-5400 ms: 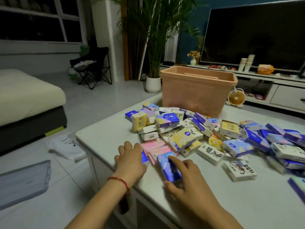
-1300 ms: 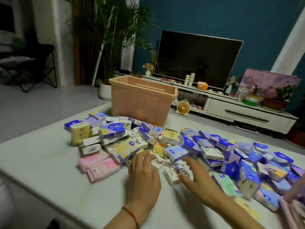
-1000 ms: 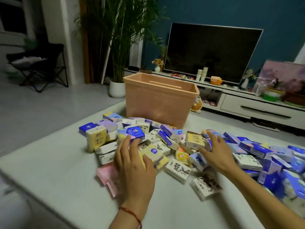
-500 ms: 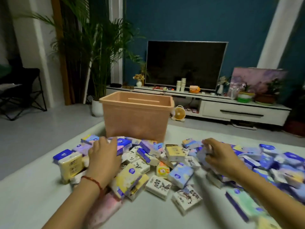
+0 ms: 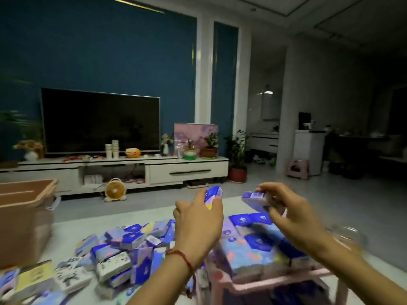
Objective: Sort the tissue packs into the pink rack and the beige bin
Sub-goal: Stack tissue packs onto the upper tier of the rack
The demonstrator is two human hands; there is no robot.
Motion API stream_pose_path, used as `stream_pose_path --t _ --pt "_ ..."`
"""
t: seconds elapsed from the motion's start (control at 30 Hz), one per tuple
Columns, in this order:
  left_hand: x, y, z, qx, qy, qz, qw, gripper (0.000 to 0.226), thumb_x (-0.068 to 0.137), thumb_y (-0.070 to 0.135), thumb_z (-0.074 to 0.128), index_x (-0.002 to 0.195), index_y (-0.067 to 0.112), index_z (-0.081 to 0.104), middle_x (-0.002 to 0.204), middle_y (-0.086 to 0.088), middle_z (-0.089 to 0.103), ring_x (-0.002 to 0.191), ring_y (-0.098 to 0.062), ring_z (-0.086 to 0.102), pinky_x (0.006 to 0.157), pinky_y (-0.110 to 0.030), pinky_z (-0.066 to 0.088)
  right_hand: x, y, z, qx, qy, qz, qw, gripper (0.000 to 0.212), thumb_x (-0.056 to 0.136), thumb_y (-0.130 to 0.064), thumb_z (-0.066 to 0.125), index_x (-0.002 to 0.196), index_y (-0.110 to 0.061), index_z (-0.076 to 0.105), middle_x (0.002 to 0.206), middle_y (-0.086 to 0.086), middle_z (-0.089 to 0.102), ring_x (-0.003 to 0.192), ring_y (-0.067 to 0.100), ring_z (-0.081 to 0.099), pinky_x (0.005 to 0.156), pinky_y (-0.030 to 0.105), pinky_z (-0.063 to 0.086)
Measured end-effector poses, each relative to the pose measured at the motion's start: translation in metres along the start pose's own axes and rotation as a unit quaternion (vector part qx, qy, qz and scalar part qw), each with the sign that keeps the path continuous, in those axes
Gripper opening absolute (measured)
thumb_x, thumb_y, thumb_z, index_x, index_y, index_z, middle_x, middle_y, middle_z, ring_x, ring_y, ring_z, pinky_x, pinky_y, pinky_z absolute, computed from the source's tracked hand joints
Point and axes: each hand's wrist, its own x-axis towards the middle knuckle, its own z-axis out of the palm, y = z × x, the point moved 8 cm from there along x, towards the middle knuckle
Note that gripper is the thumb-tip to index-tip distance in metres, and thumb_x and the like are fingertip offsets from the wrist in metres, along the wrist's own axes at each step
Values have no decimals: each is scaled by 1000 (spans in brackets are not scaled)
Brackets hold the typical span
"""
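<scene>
My left hand (image 5: pixel 198 223) is raised above the table and grips a blue tissue pack (image 5: pixel 213 193). My right hand (image 5: pixel 288 212) holds another blue tissue pack (image 5: pixel 253 198) at the same height. Both hover over the pink rack (image 5: pixel 275 282) at the bottom right, which has blue packs stacked on it. A heap of loose tissue packs (image 5: pixel 123 249) in blue, white and yellow covers the white table (image 5: pixel 72 225). The beige bin (image 5: pixel 19 208) stands at the left edge, partly cut off.
Beyond the table are a white TV stand (image 5: pixel 154 168) with a dark TV (image 5: pixel 101 122), a small orange fan (image 5: pixel 115 190) on the floor and potted plants (image 5: pixel 236 155). A glass object (image 5: pixel 350 236) blurs at the table's right.
The view has swung right and up. Both hands have lifted off the heap, each with a blue pack, and moved over the pink rack. The bin has slid to the left edge.
</scene>
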Motion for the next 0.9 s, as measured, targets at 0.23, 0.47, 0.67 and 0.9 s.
stream_pose_path --t 0.23,0.47,0.67,0.9 --pt "15 9 80 247 -34 -4 968 53 95 53 23 142 30 28 136 -14 33 124 -33 33 105 -38 27 -12 52 44 119 -175 82 974 49 77 6 56 112 -27 52 113 -15 59 109 -1 55 93 5 39" --pt "18 1 72 269 -65 -46 960 51 98 42 22 147 31 17 138 -18 29 131 -33 27 108 -39 22 6 71 46 53 -240 57 968 41 87 -17 60 127 -23 53 124 -10 48 120 3 43 88 4 24" --pt "20 1 71 259 -58 -66 962 56 93 56 30 144 35 26 140 -15 33 132 -33 29 108 -39 24 10 72 57 56 -245 53 966 36 82 -25 67 117 -26 60 113 -13 48 114 4 49 90 7 33" --pt "27 -12 39 72 9 -20 997 46 98 39 33 141 25 35 127 -15 48 123 -27 42 104 -34 34 15 43 31 19 -176 11 984 39 88 -24 59 126 -29 50 130 -12 47 122 5 39 94 10 25"
